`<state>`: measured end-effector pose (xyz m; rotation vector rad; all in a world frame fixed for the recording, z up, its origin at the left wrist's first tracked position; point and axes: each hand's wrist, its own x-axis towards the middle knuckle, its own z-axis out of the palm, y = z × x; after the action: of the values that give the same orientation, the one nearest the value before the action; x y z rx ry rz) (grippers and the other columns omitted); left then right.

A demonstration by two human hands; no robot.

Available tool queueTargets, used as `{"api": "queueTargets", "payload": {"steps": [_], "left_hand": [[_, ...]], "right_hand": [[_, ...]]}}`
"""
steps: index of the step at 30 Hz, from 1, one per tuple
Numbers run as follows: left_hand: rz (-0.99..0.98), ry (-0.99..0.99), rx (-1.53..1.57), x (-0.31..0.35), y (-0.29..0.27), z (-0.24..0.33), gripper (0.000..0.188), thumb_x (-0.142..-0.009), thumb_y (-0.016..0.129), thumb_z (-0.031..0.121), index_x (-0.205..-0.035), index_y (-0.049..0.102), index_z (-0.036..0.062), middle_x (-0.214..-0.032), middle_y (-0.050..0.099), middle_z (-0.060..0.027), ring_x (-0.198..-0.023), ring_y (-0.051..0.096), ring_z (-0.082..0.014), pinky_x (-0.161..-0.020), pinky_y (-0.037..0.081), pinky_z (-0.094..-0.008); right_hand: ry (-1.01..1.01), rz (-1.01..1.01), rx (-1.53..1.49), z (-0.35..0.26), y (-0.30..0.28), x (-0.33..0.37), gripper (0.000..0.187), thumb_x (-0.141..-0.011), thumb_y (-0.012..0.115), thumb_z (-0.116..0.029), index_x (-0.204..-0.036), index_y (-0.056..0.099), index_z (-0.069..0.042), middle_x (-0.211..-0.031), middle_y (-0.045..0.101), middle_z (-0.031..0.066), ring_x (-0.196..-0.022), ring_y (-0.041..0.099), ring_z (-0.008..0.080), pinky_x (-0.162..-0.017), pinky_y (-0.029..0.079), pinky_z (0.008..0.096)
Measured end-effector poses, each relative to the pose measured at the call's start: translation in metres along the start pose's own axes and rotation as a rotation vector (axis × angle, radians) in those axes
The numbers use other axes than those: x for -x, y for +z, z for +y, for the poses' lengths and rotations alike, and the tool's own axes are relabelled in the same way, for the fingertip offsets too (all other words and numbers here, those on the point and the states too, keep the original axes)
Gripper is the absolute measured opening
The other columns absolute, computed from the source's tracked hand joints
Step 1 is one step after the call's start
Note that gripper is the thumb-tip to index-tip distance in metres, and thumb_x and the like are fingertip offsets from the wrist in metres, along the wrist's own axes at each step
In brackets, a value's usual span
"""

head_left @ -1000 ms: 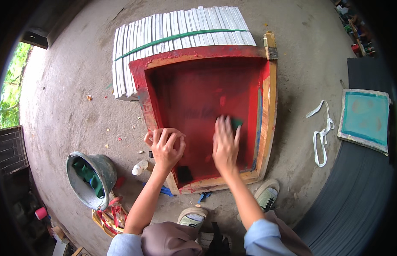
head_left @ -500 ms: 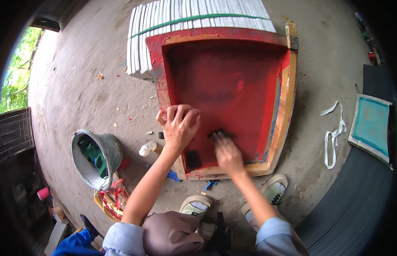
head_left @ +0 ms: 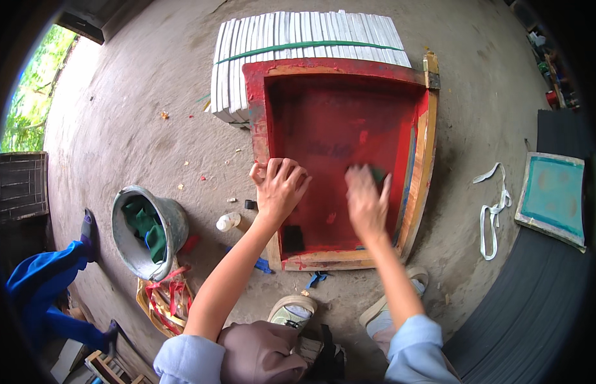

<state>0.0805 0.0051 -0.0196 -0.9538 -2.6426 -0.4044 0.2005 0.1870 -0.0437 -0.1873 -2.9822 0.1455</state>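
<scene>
Framed screen (head_left: pixel 336 128) on floor (head_left: pixel 119 141) in ctr, bundle (head_left: pixel 298 32) just behind its far edge. L hand (head_left: pixel 280 189) at its L side; R hand (head_left: pixel 367 205) inside, R of ctr. Bottle (head_left: pixel 228 222) just L of it, then bucket (head_left: pixel 173 221) w/ cloth (head_left: pixel 144 224) in it; basket (head_left: pixel 143 304) before bucket. Another person's legs (head_left: pixel 45 265) far L. To R, strap (head_left: pixel 501 208), then 2nd screen (head_left: pixel 554 192) on mat (head_left: pixel 503 307).
</scene>
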Motion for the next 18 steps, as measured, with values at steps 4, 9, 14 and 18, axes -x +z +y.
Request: {"api": "queueTargets", "payload": {"steps": [4,9,14,18], "left_hand": [[0.007,0.011,0.041,-0.008,0.000,0.013,0.017,-0.075,0.075,0.035,-0.081,0.065,0.0219,-0.092,0.058,0.0074,-0.099,0.053,-0.0144,-0.097,0.025,-0.0490],[0.002,0.001,0.042,-0.005,-0.001,0.009,0.016,-0.074,0.076,0.032,-0.078,0.065,0.0214,-0.090,0.058,0.0073,-0.098,0.053,-0.0147,-0.097,0.025,-0.0488],[-0.018,0.003,0.048,-0.003,-0.002,0.006,0.014,-0.074,0.076,0.029,-0.078,0.065,0.0211,-0.089,0.058,0.0077,-0.098,0.053,-0.0153,-0.097,0.025,-0.0479],[0.022,0.002,0.043,-0.009,-0.005,0.012,0.014,-0.076,0.074,0.025,-0.084,0.063,0.0202,-0.086,0.058,0.0071,-0.094,0.054,-0.0144,-0.095,0.026,-0.0458]], "right_hand": [[0.209,0.318,-0.066,0.050,-0.017,-0.084,0.051,-0.098,0.047,-0.016,-0.144,0.036,0.001,-0.149,0.038,0.0162,-0.139,0.035,0.0312,-0.115,0.026,0.0479],[-0.083,0.010,-0.308,-0.046,0.029,0.047,0.044,-0.087,0.054,-0.010,-0.128,0.054,0.007,-0.136,0.051,0.0250,-0.133,0.044,0.0357,-0.112,0.035,0.0437],[-0.221,0.041,0.041,0.026,0.002,-0.032,0.049,-0.090,0.056,-0.023,-0.137,0.051,-0.010,-0.144,0.049,0.0074,-0.137,0.040,0.0248,-0.113,0.020,0.0608],[0.269,0.358,-0.128,0.038,-0.014,-0.100,0.054,-0.098,0.046,-0.026,-0.145,0.036,-0.002,-0.149,0.040,0.0147,-0.140,0.033,0.0296,-0.113,0.029,0.0494]]}}
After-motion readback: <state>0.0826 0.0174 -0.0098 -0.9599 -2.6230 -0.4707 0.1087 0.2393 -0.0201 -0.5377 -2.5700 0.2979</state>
